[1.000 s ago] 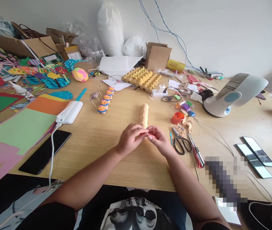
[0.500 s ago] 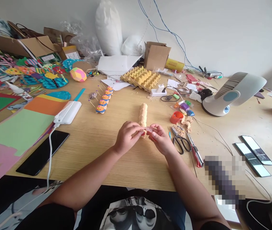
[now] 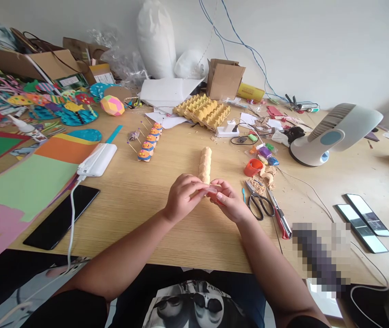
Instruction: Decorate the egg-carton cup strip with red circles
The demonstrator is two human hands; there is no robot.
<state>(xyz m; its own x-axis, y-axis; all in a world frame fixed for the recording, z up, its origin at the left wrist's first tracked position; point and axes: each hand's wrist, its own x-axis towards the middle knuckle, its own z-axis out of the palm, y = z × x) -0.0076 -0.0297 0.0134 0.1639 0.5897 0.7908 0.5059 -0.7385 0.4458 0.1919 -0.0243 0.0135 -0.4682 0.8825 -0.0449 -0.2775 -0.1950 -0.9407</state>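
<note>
My left hand [image 3: 181,197] and my right hand [image 3: 227,201] meet at the middle of the wooden table [image 3: 153,209]. Both are closed in a pinch on a small pale-pink piece [image 3: 211,191] held between their fingertips; I cannot make out what it is. Just beyond my fingers lies a row of plain yellow egg-carton cups [image 3: 205,164], running away from me. A painted row of cups with pins [image 3: 149,143] lies to the left.
Scissors [image 3: 259,203] and a red cutter [image 3: 281,218] lie right of my hands, an orange cup [image 3: 252,167] behind them. A desk fan [image 3: 331,135] stands at the right. A black phone [image 3: 59,216], a white power bank [image 3: 97,159] and coloured paper sheets [image 3: 23,182] are at the left. An egg tray [image 3: 203,110] sits further back.
My fingers have shifted slightly on the small piece, and my hands stay together in the same spot. The view moved a little.
</note>
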